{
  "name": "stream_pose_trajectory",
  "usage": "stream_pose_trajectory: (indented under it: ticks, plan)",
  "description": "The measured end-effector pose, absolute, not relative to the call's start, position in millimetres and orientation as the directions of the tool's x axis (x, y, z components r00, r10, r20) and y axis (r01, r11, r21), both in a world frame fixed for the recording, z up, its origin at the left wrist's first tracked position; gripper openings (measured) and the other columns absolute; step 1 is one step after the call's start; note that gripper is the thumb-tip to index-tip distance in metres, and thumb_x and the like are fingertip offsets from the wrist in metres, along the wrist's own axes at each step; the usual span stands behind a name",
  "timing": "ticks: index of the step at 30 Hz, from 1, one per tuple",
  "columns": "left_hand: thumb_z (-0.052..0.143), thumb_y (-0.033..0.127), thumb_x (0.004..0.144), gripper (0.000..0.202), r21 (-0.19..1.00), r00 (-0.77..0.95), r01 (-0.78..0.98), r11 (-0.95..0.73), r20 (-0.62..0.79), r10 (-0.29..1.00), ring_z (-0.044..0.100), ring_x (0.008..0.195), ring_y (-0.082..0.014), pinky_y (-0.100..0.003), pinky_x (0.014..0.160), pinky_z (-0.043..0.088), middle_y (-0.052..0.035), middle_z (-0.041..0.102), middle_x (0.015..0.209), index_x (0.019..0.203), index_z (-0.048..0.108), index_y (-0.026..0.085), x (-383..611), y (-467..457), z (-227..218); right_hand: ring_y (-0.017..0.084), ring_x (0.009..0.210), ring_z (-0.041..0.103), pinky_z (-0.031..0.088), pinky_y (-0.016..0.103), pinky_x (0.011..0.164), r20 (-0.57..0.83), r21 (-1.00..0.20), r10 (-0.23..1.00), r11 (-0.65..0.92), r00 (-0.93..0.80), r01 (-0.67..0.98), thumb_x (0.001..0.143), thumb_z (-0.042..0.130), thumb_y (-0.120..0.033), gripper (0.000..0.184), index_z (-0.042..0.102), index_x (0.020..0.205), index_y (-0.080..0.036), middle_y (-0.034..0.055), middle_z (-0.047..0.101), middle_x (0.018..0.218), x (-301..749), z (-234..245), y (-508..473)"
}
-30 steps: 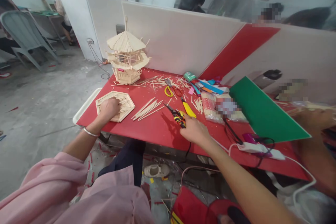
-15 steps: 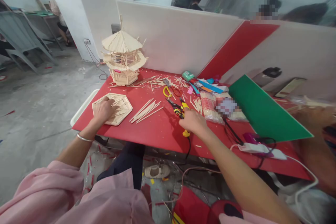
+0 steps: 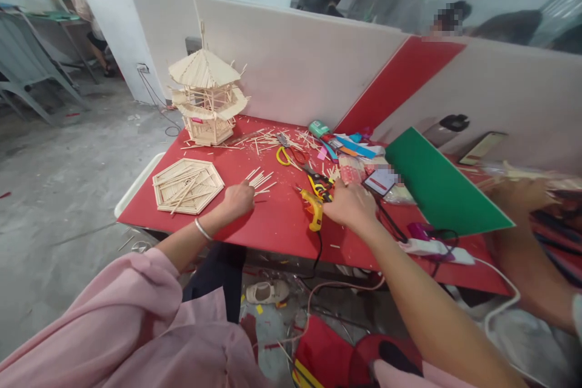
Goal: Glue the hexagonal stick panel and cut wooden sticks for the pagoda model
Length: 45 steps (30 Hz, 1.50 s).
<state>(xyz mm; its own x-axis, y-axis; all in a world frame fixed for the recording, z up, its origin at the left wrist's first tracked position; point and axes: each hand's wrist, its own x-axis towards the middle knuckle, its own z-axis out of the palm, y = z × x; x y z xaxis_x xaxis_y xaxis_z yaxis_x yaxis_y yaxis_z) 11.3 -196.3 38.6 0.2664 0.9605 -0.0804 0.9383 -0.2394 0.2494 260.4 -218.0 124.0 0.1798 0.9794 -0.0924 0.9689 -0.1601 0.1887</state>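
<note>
My left hand is closed over the near ends of a small bundle of thin wooden sticks. To its left a hexagonal stick panel lies flat, with loose sticks across it. My right hand is palm down, thumb and fingers apart, just right of a yellow glue gun that lies on the table. Its fingertips are close to black-and-yellow pliers and a few sticks; whether they touch these is unclear. A pagoda-shaped stick model stands at the back left.
Scissors and scattered sticks lie along the back of the red table. Packs of sticks, a phone, a green board and a white power strip occupy the right. Another person's arm is at the far right.
My left hand has left the hexagonal panel and moved right onto the stick bundle. My right hand has let go of the glue gun, which now lies on the table, and shifted slightly right.
</note>
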Motion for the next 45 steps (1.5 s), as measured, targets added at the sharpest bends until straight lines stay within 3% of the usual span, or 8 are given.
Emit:
stream_pose_trajectory:
  ticks: [7,10,13,15,22,30,36,45]
  plan:
    - [0.052,0.015,0.086,0.031,0.274,0.239,0.941,-0.198,-0.123,0.963,0.068,0.102,-0.0351,-0.042,0.084,0.052,-0.0238,0.068,0.109,0.114,0.065,0.010,14,-180,37,0.037,0.113,0.062,0.047,0.042,0.085,-0.179,0.106,0.983,-0.011,0.030,0.994,0.082,0.060,-0.042,0.069,0.046,0.141,-0.011,0.0231,0.062,0.122,268,116,-261]
    - [0.047,0.021,0.092,0.027,0.472,0.110,0.878,-0.078,-0.040,0.993,0.069,0.088,-0.0281,-0.037,0.078,0.051,-0.0152,0.071,0.095,0.114,0.061,0.014,2,-182,43,0.037,0.110,0.063,0.047,0.042,0.084,-0.184,0.047,0.983,0.008,0.001,0.999,0.082,0.059,-0.042,0.065,0.049,0.138,-0.011,0.0217,0.062,0.119,270,114,-270]
    - [0.043,0.035,0.097,0.026,0.821,0.043,0.568,-0.052,0.033,0.999,0.061,0.062,-0.0178,-0.028,0.063,0.048,-0.0034,0.063,0.068,0.095,0.061,0.017,-6,-185,45,0.035,0.108,0.063,0.046,0.039,0.082,-0.201,-0.033,0.979,0.023,-0.029,0.999,0.079,0.059,-0.034,0.069,0.045,0.143,-0.013,0.0200,0.062,0.121,267,117,-275]
    - [0.041,0.047,0.098,0.037,0.951,0.073,0.300,-0.079,0.060,0.996,0.051,0.050,-0.0134,-0.025,0.055,0.043,0.0011,0.053,0.055,0.084,0.060,0.018,-5,-189,42,0.033,0.111,0.062,0.046,0.037,0.084,-0.227,-0.096,0.972,0.040,-0.061,0.995,0.076,0.059,-0.027,0.077,0.038,0.150,-0.016,0.0185,0.061,0.128,262,121,-279]
    - [0.063,0.071,0.079,0.054,0.957,0.241,-0.287,-0.037,0.109,0.964,0.058,0.059,-0.0123,-0.028,0.065,0.048,0.0030,0.055,0.059,0.085,0.058,0.018,25,-207,18,0.032,0.135,0.048,0.040,0.040,0.103,-0.188,-0.137,0.970,0.132,-0.156,0.982,0.072,0.061,-0.021,0.082,0.039,0.150,-0.016,0.0169,0.049,0.150,241,130,-291]
    - [0.060,0.074,0.079,0.057,0.975,0.325,-0.221,-0.017,0.090,0.941,0.030,0.046,-0.0070,-0.023,0.048,0.025,0.0086,0.035,0.052,0.084,0.059,0.017,42,-214,-13,0.034,0.130,0.052,0.042,0.042,0.101,-0.241,-0.072,0.963,0.107,-0.121,0.992,0.073,0.058,-0.022,0.078,0.041,0.149,-0.012,0.0199,0.050,0.148,243,125,-291]
    - [0.058,0.072,0.081,0.055,0.982,0.334,-0.186,-0.039,0.100,0.937,0.029,0.048,-0.0073,-0.023,0.049,0.024,0.0084,0.033,0.054,0.083,0.057,0.017,47,-211,-27,0.036,0.124,0.056,0.044,0.044,0.097,-0.244,-0.039,0.962,0.119,-0.125,0.992,0.075,0.059,-0.025,0.073,0.044,0.145,-0.012,0.0212,0.055,0.140,244,118,-292]
    - [0.057,0.056,0.089,0.039,0.999,0.123,-0.014,-0.044,0.045,0.991,0.035,0.052,-0.0081,-0.021,0.050,0.028,0.0061,0.039,0.060,0.081,0.055,0.018,57,-214,-29,0.036,0.129,0.051,0.041,0.044,0.103,-0.177,-0.120,0.975,0.116,-0.136,0.986,0.076,0.060,-0.027,0.081,0.034,0.151,-0.009,0.0232,0.051,0.144,236,113,-296]
